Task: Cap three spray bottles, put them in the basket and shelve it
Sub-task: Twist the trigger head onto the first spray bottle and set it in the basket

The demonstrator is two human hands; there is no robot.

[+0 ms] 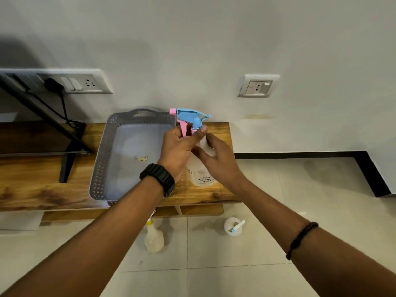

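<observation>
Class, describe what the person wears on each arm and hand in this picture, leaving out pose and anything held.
Both forearms are bare, with no sleeves in view and no gloves. The left wrist carries a wide black link-style band, probably a watch strap. The right wrist has a thin bracelet of small dark beads. No rings are visible.

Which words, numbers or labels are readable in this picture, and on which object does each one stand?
None reads with certainty.
White bottle on the wooden shelf: dark printed lines, too blurred to quote.
Right wall socket: a small mark, too small to read.
Bottle lying on the floor: a label at its neck, unreadable.
Grey basket: a small sticker inside, no legible text.
</observation>
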